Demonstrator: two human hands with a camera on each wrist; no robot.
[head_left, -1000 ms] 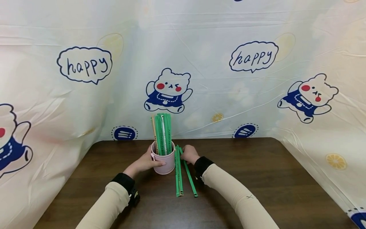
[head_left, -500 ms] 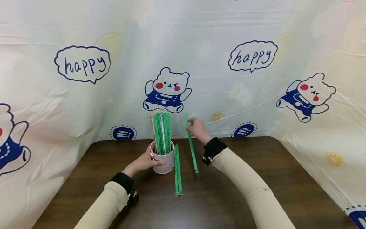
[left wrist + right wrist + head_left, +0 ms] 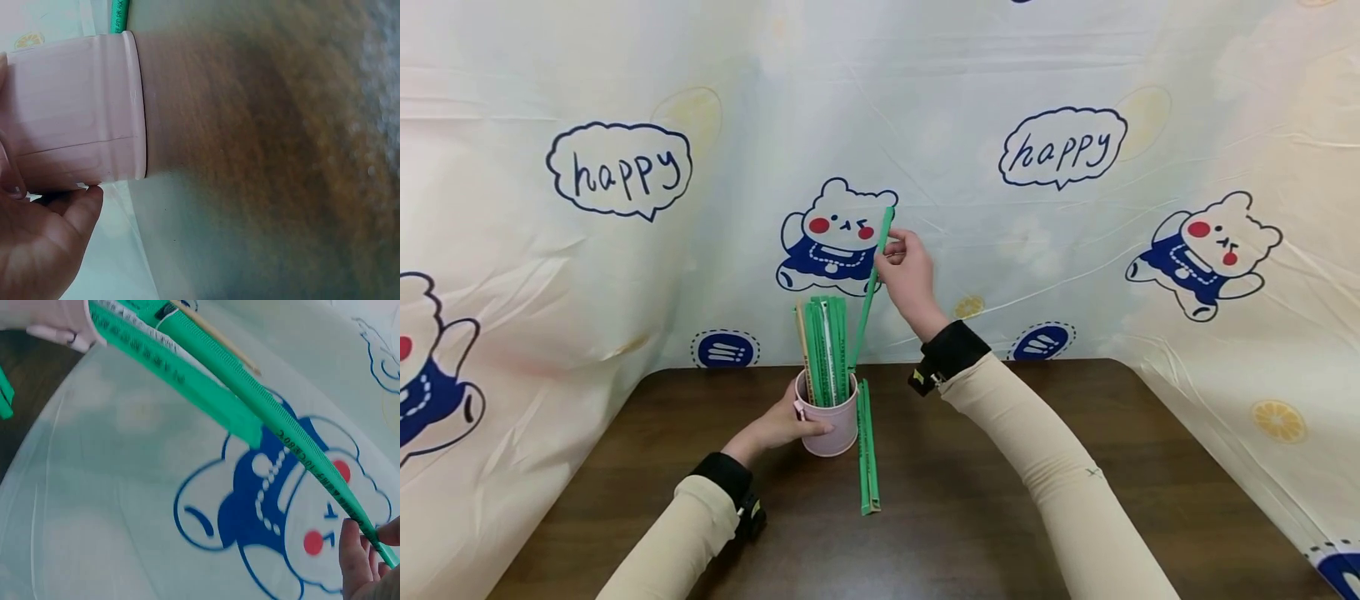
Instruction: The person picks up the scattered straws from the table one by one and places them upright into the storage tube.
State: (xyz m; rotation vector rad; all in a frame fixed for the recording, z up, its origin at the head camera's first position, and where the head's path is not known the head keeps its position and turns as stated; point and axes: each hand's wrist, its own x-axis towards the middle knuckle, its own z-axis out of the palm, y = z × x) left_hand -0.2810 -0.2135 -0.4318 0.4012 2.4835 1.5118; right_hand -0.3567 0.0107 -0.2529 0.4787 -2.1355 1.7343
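A small pink bucket [image 3: 838,437] stands on the table, packed with straws [image 3: 827,350] in green printed wrappers plus one tan stick. My left hand [image 3: 778,423] grips the bucket's left side, thumb across its front; the left wrist view shows the hand [image 3: 50,244] against its wall. Up above and right of the bucket, my right hand [image 3: 912,271] pinches one green-wrapped straw [image 3: 867,312] near its upper end. That straw slants down, its lower end right at the bucket's rim. In the right wrist view the held straw [image 3: 312,456] overlaps the bundle.
Two more green-wrapped straws [image 3: 868,450] lie side by side on the dark wooden table [image 3: 1000,517], just right of the bucket. Behind the table hangs a pale cloth [image 3: 955,150] printed with cartoon bears.
The right hand has lifted one straw off the table, raised it, then brought it left so its lower end meets the bucket's rim. The left hand and bucket have stayed put.
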